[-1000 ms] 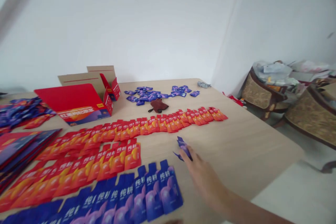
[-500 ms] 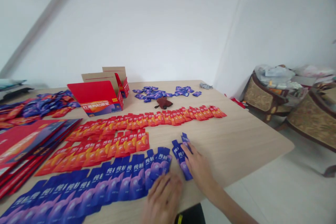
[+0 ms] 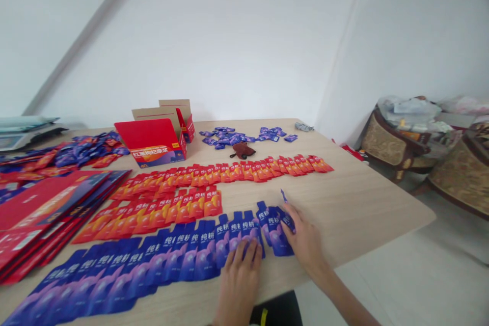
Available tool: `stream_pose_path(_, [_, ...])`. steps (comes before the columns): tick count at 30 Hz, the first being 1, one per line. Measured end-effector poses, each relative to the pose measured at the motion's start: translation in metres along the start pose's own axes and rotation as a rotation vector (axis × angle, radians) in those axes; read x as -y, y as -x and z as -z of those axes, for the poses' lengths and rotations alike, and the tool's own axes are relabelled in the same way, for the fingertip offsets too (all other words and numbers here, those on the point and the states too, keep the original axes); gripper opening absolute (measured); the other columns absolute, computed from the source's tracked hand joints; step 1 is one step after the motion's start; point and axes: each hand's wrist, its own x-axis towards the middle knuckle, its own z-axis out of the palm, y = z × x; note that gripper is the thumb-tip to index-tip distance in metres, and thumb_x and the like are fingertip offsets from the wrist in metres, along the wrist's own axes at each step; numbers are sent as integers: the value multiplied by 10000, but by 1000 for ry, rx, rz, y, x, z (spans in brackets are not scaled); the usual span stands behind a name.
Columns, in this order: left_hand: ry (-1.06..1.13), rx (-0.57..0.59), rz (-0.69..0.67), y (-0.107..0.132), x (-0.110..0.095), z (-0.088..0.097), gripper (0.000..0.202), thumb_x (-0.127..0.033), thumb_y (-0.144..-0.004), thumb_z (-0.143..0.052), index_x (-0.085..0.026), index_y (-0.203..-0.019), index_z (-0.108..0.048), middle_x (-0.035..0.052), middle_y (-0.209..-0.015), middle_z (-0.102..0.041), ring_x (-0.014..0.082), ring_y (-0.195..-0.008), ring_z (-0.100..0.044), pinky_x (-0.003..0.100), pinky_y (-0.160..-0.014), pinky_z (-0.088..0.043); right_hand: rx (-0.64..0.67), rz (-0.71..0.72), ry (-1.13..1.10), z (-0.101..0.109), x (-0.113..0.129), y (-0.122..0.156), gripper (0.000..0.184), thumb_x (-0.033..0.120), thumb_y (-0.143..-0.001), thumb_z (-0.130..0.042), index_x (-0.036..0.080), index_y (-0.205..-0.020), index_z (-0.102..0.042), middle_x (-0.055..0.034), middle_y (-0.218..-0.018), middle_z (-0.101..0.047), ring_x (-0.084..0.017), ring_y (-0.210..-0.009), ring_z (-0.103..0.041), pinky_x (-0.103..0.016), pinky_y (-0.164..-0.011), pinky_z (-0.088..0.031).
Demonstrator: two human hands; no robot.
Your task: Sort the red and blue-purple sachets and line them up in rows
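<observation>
A long overlapping row of blue pouches (image 3: 153, 265) runs along the near edge of the wooden table (image 3: 362, 204). My left hand (image 3: 239, 277) lies flat with fingers stretched on the row's right end. My right hand (image 3: 303, 239) pinches a blue pouch (image 3: 286, 219) at the far right of the row, its tip raised off the table. Behind are two rows of red-orange pouches (image 3: 229, 173).
An open red carton (image 3: 153, 140) stands at the back. Loose small blue sachets (image 3: 244, 136) and a brown cloth (image 3: 242, 150) lie beyond. Flat red cartons (image 3: 42, 209) are stacked at left, a scale (image 3: 23, 130) behind them. Chairs with clutter (image 3: 412, 132) stand at right.
My right hand has brought the blue pouches leftward against the end of the row. My left hand has come into view and settled flat on the row's end.
</observation>
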Motion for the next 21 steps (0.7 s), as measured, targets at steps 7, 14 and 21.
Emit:
stream_pose_path(7, [32,69,-80,-35,-1,14,473,-208,-995,-547,-231,-1467,-566,57,-1541,-541,312,-1439,-472,516,-1150,-459,-22,-55,-36,4,-1,-4,499,313,-986,-488,227,-1475,-538,-111,-1477,-599,-282,-1163,-691,-454,-966,-569])
stream_pose_path(14, [95,104,-144,-52,-10,3,440,-212,-1026,-548,-272,-1461,-565,29,-1497,-588,298,-1423,-491,525,-1189,-409,223,82,-234,24,-25,11,636,462,-1005,-526,286,-1600,-382,-98,-1632,-417,-262,-1454,-466,-459,-1170,-431])
stream_pose_path(21, [152,143,-147,-56,-11,-5,314,-161,-1033,-544,-195,-1315,-677,81,-1372,-680,233,-1333,-582,453,-1197,-403,397,216,-109,37,-46,38,778,507,-972,-581,302,-1646,-250,-84,-1737,-111,-324,-1591,68,-627,-1258,-122])
